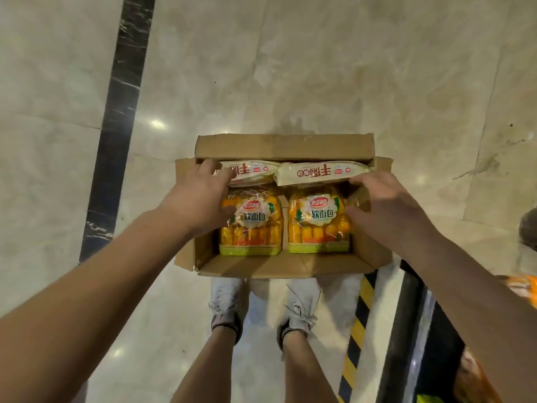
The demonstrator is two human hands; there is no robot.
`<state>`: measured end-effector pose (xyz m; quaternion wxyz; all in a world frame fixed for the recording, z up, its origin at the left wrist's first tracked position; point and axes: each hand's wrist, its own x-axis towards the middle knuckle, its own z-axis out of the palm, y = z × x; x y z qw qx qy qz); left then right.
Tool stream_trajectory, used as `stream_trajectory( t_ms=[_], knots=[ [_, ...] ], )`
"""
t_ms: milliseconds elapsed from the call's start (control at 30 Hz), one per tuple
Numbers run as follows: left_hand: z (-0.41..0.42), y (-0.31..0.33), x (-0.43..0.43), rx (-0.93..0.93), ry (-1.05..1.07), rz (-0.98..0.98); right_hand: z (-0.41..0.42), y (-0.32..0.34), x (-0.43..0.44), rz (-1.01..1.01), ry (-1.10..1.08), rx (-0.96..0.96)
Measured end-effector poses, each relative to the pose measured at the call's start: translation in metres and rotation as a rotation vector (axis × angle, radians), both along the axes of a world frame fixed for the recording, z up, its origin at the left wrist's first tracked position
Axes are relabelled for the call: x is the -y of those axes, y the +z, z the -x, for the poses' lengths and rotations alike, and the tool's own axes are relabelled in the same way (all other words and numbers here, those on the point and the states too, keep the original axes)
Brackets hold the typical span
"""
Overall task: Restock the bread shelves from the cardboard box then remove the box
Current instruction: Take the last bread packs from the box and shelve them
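An open cardboard box [283,148] stands on the floor in front of my feet. Inside lie two yellow-orange bread packs [252,225], side by side at the near end, and two cream bread packs with red lettering [319,173] at the far end. My left hand [194,199] reaches in from the left. Its fingers lie over the left cream pack and its thumb touches the left yellow pack. From the right, my right hand [380,205] comes in beside the right yellow pack, thumb against the pack's edge. Whether either hand grips a pack is unclear.
Glossy marble floor with a dark stripe [116,135] running along the left. A black base with yellow-black hazard tape [357,330] stands at the lower right, with orange packs [523,289] beside it. My shoes [299,309] stand just behind the box.
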<state>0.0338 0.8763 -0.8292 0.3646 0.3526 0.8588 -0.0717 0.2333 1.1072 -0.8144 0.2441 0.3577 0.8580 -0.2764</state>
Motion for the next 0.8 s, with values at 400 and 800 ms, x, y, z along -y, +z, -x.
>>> stream_trajectory(
  t_ms=[400, 800],
  knots=[
    [0.016, -0.138, 0.016, -0.121, 0.128, -0.098, 0.009, -0.109, -0.017, -0.144, 0.001, -0.005],
    [0.026, -0.177, 0.016, -0.266, 0.023, -0.088, 0.011, -0.130, -0.039, -0.308, 0.085, -0.042]
  ],
)
